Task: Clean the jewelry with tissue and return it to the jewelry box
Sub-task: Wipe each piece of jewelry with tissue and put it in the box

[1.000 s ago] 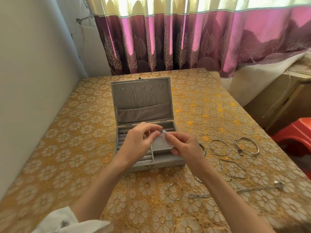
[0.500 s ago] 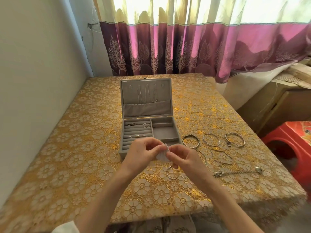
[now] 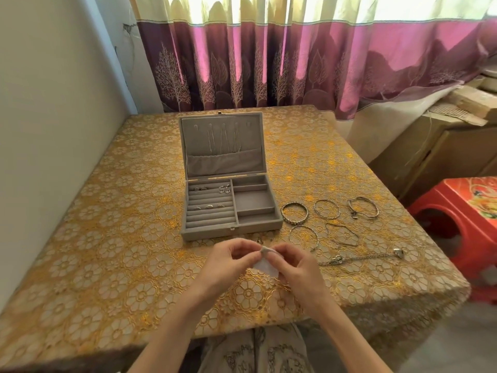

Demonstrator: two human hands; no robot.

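Observation:
A grey jewelry box (image 3: 207, 234) stands open on the table, rings in its left slots and thin chains hanging in its lid. In front of it my left hand (image 3: 223, 265) and my right hand (image 3: 293, 267) meet over the table, both pinching a small white tissue (image 3: 265, 262). Whatever small piece sits inside the tissue is hidden by my fingers. To the right of the box lie several silver bangles, such as a beaded bangle (image 3: 294, 212), and a chain bracelet (image 3: 365, 257).
The table carries a gold floral cloth (image 3: 107, 251). A white wall runs along the left, a purple curtain (image 3: 269, 63) hangs behind. A red plastic stool (image 3: 457, 219) and cardboard boxes (image 3: 443, 146) stand at the right.
My hands have pulled back from above the box toward me, still holding the tissue. The view has drawn back, showing the whole table and the near edge.

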